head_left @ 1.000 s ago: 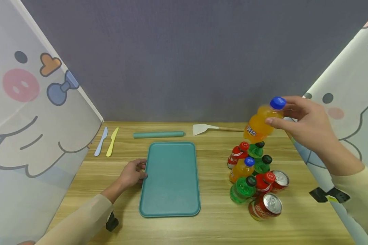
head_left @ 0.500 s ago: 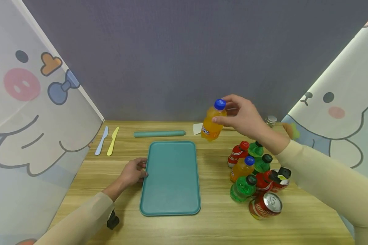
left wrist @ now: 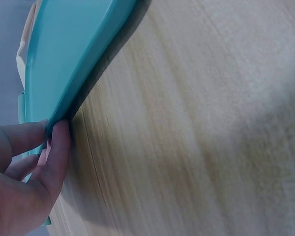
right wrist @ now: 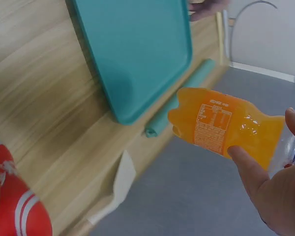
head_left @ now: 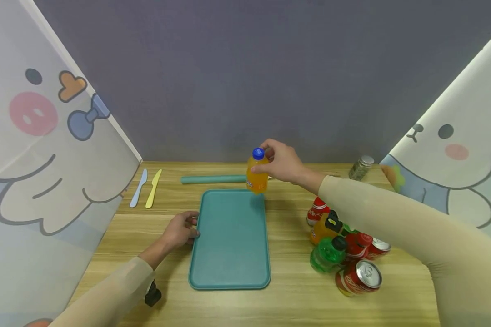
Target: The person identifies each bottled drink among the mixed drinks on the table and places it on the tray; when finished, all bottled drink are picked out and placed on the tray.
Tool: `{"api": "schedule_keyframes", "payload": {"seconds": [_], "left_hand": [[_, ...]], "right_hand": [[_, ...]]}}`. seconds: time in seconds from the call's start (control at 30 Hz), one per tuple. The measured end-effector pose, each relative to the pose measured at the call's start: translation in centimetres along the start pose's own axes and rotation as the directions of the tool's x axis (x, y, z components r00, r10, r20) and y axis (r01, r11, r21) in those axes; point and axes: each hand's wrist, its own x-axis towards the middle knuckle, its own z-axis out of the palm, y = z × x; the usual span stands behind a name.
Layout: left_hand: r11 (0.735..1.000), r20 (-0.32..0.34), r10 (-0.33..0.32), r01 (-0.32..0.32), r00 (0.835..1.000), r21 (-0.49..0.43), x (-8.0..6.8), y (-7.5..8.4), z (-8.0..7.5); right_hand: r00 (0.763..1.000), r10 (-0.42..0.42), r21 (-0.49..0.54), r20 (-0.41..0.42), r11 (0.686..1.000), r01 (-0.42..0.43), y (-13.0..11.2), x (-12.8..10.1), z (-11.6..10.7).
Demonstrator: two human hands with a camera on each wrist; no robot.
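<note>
The teal tray (head_left: pixel 229 240) is lying flat on the wooden table (head_left: pixel 286 299), and the left hand (head_left: pixel 180 230) is pinching its left rim between thumb and fingers. The right hand (head_left: pixel 281 162) is gripping an orange soda bottle (head_left: pixel 257 176) near its blue cap, holding it upright in the air over the tray's far right corner. A cluster of bottles and cans (head_left: pixel 343 254) is sitting under the right forearm, with a teal roll (head_left: pixel 212 180) just left of the held bottle.

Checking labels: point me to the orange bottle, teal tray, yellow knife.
orange bottle (head_left: pixel 257 179), head view, on its orange body.
teal tray (head_left: pixel 229 247), head view, on its bare floor.
yellow knife (head_left: pixel 152 189), head view, mid-length.
</note>
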Motion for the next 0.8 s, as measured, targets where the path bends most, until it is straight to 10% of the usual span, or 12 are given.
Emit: {"api": "schedule_keyframes", "payload": {"seconds": [0.8], "left_hand": [[1.0,-0.018,-0.012,0.011,1.0,-0.009,0.1,0.0,0.2]], "right_hand": [[0.994,0.087,-0.003,0.072,0.996,-0.087,4.7,2.3,5.4]]}}
